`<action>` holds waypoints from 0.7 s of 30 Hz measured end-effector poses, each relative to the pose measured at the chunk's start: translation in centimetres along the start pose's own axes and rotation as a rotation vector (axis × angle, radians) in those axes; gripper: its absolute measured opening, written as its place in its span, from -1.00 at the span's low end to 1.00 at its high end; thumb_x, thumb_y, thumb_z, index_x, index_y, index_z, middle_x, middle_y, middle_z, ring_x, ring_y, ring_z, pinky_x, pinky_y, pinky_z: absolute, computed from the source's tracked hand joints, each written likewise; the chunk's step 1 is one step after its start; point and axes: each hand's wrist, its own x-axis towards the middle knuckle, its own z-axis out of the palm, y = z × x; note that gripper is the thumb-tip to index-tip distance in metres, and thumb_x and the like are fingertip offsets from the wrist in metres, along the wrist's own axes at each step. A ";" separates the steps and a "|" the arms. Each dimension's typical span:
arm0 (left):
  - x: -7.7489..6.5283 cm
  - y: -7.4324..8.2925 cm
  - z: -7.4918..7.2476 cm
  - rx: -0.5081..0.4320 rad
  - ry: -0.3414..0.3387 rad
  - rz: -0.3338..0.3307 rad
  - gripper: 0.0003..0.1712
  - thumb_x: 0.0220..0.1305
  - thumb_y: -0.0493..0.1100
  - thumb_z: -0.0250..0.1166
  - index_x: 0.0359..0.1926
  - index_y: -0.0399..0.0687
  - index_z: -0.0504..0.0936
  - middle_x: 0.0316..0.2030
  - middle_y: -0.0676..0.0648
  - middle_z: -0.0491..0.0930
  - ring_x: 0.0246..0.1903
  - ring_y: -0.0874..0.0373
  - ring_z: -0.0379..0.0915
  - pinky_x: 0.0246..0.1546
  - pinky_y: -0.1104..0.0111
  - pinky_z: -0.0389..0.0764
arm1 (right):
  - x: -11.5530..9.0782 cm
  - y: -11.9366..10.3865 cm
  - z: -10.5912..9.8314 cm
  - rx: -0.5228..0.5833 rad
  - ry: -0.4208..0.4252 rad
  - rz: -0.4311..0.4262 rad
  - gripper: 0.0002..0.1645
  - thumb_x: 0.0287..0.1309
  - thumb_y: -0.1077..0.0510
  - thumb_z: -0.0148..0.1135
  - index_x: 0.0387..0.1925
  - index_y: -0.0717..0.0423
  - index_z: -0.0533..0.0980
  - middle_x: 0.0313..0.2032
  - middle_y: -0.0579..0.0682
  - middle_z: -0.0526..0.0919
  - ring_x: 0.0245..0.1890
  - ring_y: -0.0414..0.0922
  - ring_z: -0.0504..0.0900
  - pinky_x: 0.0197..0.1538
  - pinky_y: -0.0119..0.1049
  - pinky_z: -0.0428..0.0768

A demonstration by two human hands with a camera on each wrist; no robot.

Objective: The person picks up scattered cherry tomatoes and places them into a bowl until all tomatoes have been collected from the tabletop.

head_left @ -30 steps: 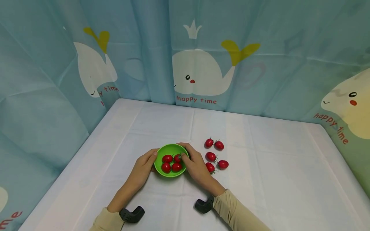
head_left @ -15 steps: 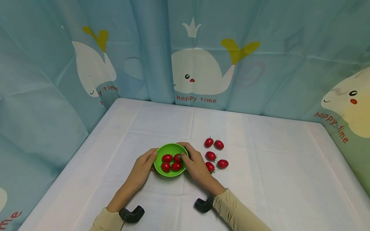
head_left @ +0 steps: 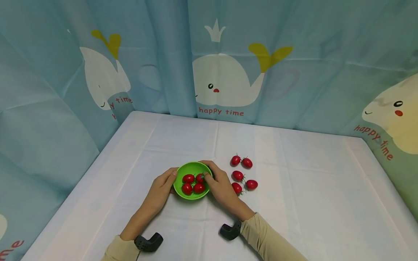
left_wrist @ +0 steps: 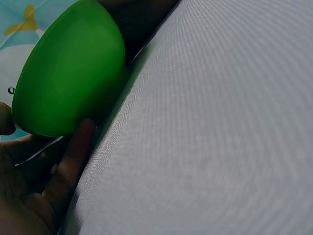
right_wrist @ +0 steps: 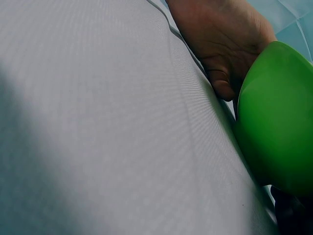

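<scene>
A small green bowl (head_left: pixel 191 169) with several red cherry tomatoes (head_left: pixel 199 188) inside is between my two hands. My left hand (head_left: pixel 160 185) holds its left side, the thumb at the rim and fingers around the outer wall. My right hand (head_left: pixel 222 187) grips the right side, its thumb over the rim beside a tomato. In the left wrist view the green wall of the bowl (left_wrist: pixel 73 73) is close to the white cloth, with left-hand fingers (left_wrist: pixel 73 161) against its side. The right wrist view shows the bowl (right_wrist: pixel 279 117) too. Whether its base touches the cloth I cannot tell.
Several more cherry tomatoes (head_left: pixel 237 176) lie loose on the white tablecloth (head_left: pixel 310 195), just right of my right hand. A blue curtain (head_left: pixel 156 72) with whale prints hangs behind and beside the table.
</scene>
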 end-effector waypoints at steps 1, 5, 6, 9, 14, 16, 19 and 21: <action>0.0 0.0 0.0 0.001 0.000 0.001 -0.56 0.56 0.06 -0.08 0.22 0.01 0.55 0.05 -0.12 0.65 -0.23 0.22 0.54 -0.31 0.44 0.66 | 0.0 0.0 0.0 -0.002 0.000 -0.001 -0.55 0.40 0.16 -0.06 0.18 -0.38 0.46 0.06 -0.28 0.64 0.08 -0.28 0.56 0.27 -0.16 0.51; 0.0 0.1 0.0 0.013 0.005 -0.003 -0.56 0.56 0.05 -0.08 0.21 0.01 0.56 0.04 -0.12 0.65 -0.24 0.23 0.54 -0.31 0.44 0.65 | 0.0 -0.1 0.0 -0.005 0.000 -0.002 -0.55 0.40 0.15 -0.06 0.18 -0.37 0.46 0.06 -0.27 0.64 0.07 -0.28 0.56 0.25 -0.17 0.52; 0.0 0.0 0.0 0.016 0.007 -0.005 -0.56 0.56 0.05 -0.08 0.21 0.01 0.56 0.03 -0.12 0.65 -0.25 0.23 0.54 -0.31 0.45 0.65 | 0.0 -0.1 0.0 -0.004 -0.001 -0.003 -0.55 0.39 0.15 -0.06 0.18 -0.37 0.46 0.06 -0.27 0.64 0.06 -0.28 0.56 0.25 -0.17 0.53; 0.1 0.0 0.0 0.021 0.008 -0.009 -0.56 0.56 0.05 -0.09 0.21 0.02 0.56 0.01 -0.13 0.66 -0.26 0.24 0.53 -0.32 0.45 0.65 | 0.0 -0.1 0.0 -0.001 -0.003 -0.002 -0.54 0.39 0.15 -0.07 0.19 -0.36 0.46 0.06 -0.27 0.64 0.07 -0.28 0.56 0.25 -0.18 0.52; 0.0 0.1 0.0 0.020 0.007 -0.009 -0.56 0.57 0.05 -0.09 0.21 0.01 0.56 0.01 -0.13 0.66 -0.27 0.23 0.54 -0.32 0.44 0.65 | 0.0 -0.1 -0.1 -0.006 -0.002 -0.004 -0.55 0.39 0.15 -0.06 0.19 -0.36 0.46 0.06 -0.26 0.64 0.08 -0.28 0.56 0.25 -0.17 0.52; 0.0 0.1 0.1 0.021 0.008 -0.009 -0.56 0.57 0.05 -0.09 0.22 0.02 0.56 0.02 -0.12 0.66 -0.26 0.23 0.54 -0.32 0.44 0.65 | 0.0 -0.1 -0.1 -0.006 -0.001 -0.006 -0.55 0.39 0.15 -0.06 0.19 -0.36 0.46 0.06 -0.26 0.64 0.08 -0.27 0.56 0.25 -0.16 0.52; 0.0 0.1 0.1 0.025 0.010 -0.008 -0.56 0.57 0.05 -0.10 0.22 0.02 0.55 0.02 -0.11 0.66 -0.26 0.22 0.54 -0.32 0.44 0.65 | 0.0 -0.1 -0.1 0.000 -0.001 -0.004 -0.55 0.39 0.14 -0.06 0.18 -0.38 0.46 0.06 -0.28 0.64 0.08 -0.28 0.56 0.26 -0.15 0.52; 0.0 0.1 0.1 0.029 0.011 -0.007 -0.55 0.57 0.06 -0.10 0.21 0.02 0.56 0.01 -0.12 0.66 -0.27 0.22 0.54 -0.32 0.44 0.65 | 0.0 -0.1 -0.1 0.004 -0.001 0.000 -0.55 0.39 0.14 -0.06 0.17 -0.40 0.46 0.05 -0.29 0.64 0.07 -0.30 0.56 0.26 -0.15 0.52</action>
